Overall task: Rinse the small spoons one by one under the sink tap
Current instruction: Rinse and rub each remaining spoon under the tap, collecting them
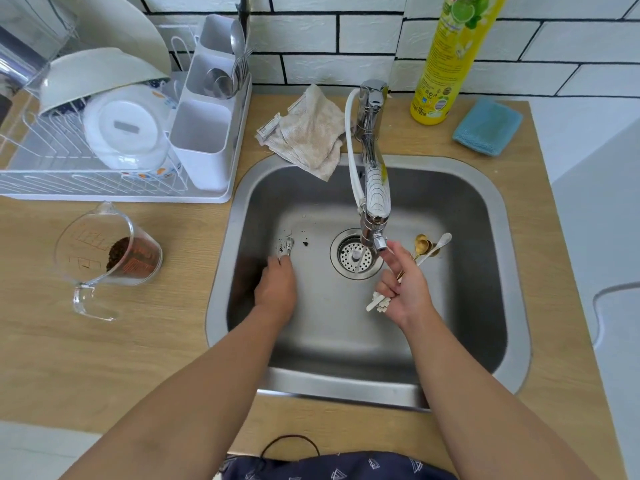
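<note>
My right hand [405,285] is closed around a bunch of small spoons [427,247], gold ones and a white one, bowls pointing up and right beside the tap spout [375,233]. A thin stream of water falls from the spout onto the drain strainer [356,259]. My left hand [277,287] reaches down to the sink floor and pinches the handle of a small silver spoon [289,244] that lies among dark specks. The steel sink [485,209] holds both hands.
A beige cloth [311,133] hangs over the sink's back rim. A white dish rack [114,140] with bowls and a cutlery holder stands at the left. A glass measuring cup [110,261] with brown grounds lies on the wooden counter. Yellow detergent bottle [450,57] and blue sponge [488,129] stand behind.
</note>
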Motion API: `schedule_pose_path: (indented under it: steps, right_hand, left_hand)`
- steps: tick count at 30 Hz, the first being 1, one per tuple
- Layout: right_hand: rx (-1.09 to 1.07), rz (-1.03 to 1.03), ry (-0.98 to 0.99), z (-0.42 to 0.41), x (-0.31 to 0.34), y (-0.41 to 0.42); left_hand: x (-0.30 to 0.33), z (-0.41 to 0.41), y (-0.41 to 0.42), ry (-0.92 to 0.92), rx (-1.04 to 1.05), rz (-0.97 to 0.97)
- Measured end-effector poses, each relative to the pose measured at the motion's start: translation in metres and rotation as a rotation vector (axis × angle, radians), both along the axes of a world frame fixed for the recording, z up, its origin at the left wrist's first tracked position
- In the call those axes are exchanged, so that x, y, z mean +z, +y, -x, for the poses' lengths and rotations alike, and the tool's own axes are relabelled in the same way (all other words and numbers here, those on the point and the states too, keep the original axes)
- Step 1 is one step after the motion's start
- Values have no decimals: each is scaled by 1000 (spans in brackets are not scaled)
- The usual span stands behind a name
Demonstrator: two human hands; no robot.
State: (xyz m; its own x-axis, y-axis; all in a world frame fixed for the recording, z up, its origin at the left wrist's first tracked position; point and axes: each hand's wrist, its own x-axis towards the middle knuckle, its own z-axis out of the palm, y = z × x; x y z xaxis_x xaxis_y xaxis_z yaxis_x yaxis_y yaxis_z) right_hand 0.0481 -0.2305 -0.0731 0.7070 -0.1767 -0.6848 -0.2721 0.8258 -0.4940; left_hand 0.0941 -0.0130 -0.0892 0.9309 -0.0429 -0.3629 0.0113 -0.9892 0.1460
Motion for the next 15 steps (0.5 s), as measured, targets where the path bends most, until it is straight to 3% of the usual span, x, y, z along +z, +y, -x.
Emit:
schedule_pose_path:
  steps: [7, 10, 15]
  right_hand:
    - [27, 0, -11, 1, 1, -1]
    - [42, 24, 0, 0, 1, -1]
    - [46, 28, -3, 0, -2, -1]
  left_hand:
    - [0, -2, 1, 62, 141, 45]
    - [7, 3, -7, 108, 73, 76]
    - [17, 27, -31, 154, -122, 444]
